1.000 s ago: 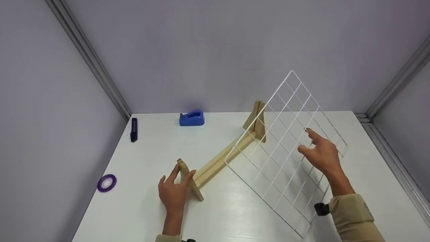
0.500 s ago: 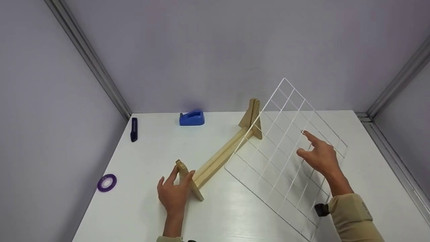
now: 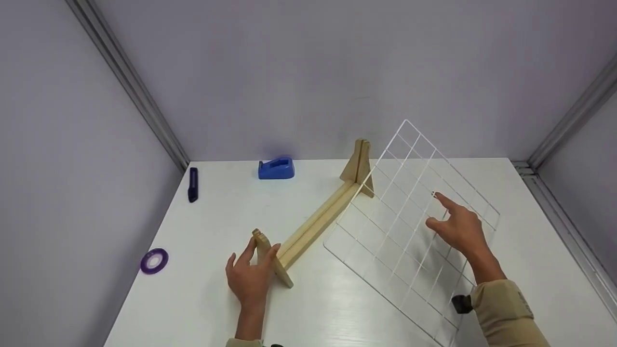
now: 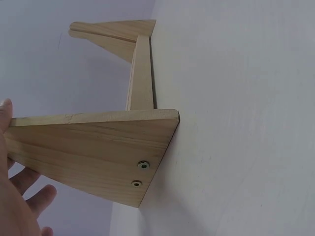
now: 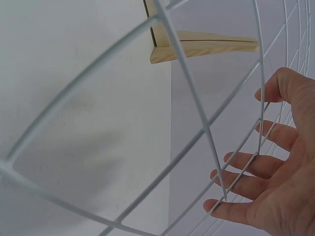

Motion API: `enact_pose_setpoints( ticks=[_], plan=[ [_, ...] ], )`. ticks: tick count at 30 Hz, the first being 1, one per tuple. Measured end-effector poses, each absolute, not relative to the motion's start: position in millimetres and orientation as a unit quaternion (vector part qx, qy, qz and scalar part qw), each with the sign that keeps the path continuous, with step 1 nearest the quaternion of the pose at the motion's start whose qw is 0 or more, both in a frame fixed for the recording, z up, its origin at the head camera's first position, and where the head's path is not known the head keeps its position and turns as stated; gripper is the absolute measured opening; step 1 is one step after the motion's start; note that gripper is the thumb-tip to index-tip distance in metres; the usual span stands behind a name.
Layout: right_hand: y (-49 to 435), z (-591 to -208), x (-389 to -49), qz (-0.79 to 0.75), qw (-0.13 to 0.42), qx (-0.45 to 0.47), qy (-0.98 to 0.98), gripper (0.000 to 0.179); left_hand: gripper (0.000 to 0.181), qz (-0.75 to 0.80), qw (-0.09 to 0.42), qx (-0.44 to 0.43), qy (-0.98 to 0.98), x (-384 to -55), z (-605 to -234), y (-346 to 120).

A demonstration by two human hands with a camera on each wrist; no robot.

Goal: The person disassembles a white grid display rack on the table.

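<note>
A wooden stand (image 3: 315, 224) lies diagonally on the white table, with a long grooved bar joining two tapered end panels. My left hand (image 3: 248, 277) grips the top of its near end panel (image 4: 93, 152), thumb on one side and fingers on the other. Two bolt heads (image 4: 142, 165) show on that panel's outer face in the left wrist view. A white wire grid panel (image 3: 395, 214) is held tilted by my right hand (image 3: 458, 224), its fingers among the wires. In the head view the grid's left edge overlaps the stand's far end panel (image 3: 357, 161).
A blue tape dispenser (image 3: 276, 168) stands near the back edge of the table (image 3: 217, 217). Along the left side lie a dark utility knife (image 3: 193, 184) and a purple tape roll (image 3: 154, 261). Grey walls (image 3: 308, 77) enclose the back and sides.
The grid's upper corner has moved down and to the left. The stand's far end has swung slightly left, while my left hand has stayed on the near panel.
</note>
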State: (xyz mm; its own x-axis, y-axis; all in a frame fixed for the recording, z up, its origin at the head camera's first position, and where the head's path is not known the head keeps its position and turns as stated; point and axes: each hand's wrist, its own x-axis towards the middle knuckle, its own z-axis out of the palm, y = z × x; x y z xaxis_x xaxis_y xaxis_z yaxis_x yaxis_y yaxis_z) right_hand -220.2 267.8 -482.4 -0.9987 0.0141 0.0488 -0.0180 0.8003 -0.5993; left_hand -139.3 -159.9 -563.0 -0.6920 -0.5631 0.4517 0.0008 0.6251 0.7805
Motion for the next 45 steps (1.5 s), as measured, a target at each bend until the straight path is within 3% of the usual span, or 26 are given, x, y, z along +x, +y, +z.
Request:
enact_pose_setpoints(
  ticks=[17,28,33,36,45],
  plan=[
    [267,-503,-223,0.309,0.004,0.005,-0.951,0.072,0.062,-0.454,0.343,0.151,-0.808,-140,-565,-164],
    [271,-512,-223,0.292,-0.009,0.024,-0.956,0.072,0.065,-0.499,0.15,0.051,-0.852,-144,-565,-202],
    [271,-514,-222,0.291,-0.015,0.031,-0.956,0.071,0.062,-0.5,0.086,0.015,-0.862,-150,-561,-216],
    [272,-516,-221,0.291,-0.016,0.037,-0.956,0.071,0.062,-0.504,0.07,0.009,-0.861,-151,-560,-217],
    [274,-519,-218,0.285,-0.024,0.054,-0.957,0.069,0.058,-0.5,0.091,0.01,-0.861,-148,-562,-214]
  ],
)
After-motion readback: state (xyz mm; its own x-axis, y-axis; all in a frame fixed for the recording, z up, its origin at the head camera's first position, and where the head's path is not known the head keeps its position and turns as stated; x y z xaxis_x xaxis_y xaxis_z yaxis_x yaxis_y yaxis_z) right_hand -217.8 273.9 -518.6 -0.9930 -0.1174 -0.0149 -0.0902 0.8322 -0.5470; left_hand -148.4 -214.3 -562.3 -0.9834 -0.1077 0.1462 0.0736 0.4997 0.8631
